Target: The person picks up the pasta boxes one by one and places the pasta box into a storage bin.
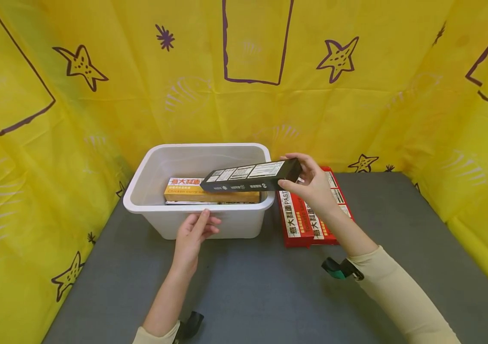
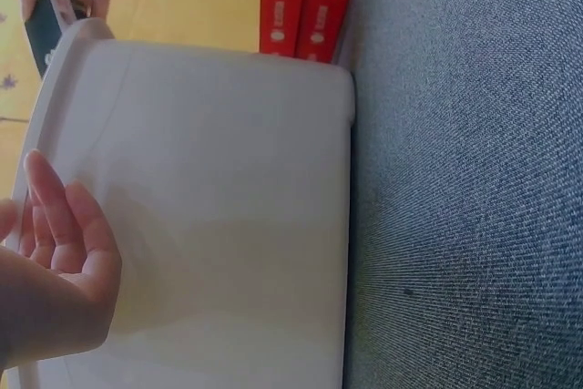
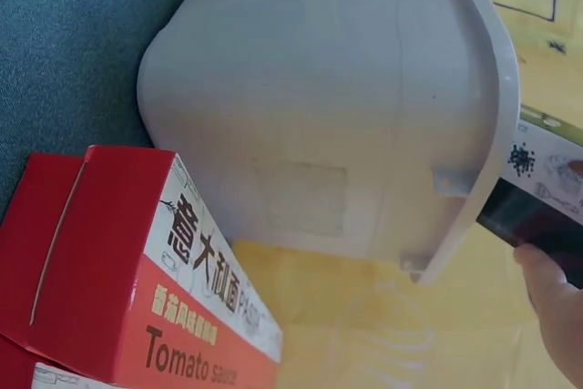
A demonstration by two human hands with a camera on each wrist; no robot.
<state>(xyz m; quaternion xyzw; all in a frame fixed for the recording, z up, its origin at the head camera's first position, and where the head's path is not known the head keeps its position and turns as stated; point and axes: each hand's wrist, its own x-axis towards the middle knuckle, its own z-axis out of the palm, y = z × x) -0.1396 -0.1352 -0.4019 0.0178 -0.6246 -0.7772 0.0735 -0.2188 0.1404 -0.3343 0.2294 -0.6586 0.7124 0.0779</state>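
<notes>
Over the white tub's (image 1: 231, 225) right edge, the right hand (image 1: 314, 184) is gripping a black carton (image 1: 244, 177), the left hand (image 1: 193, 235) the front rim (image 1: 175, 209).

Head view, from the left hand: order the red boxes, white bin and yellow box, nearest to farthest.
1. White bin: at the left hand, by its front rim.
2. Yellow box: inside the bin, behind the front wall.
3. Red boxes: outside, right of the bin.

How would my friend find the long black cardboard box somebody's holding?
Find the white plastic tub on the grey tabletop. Over its right end is the long black cardboard box in the person's right grip. Unlike the yellow-orange cardboard box inside and red cardboard boxes alongside, it's black and held.
</notes>
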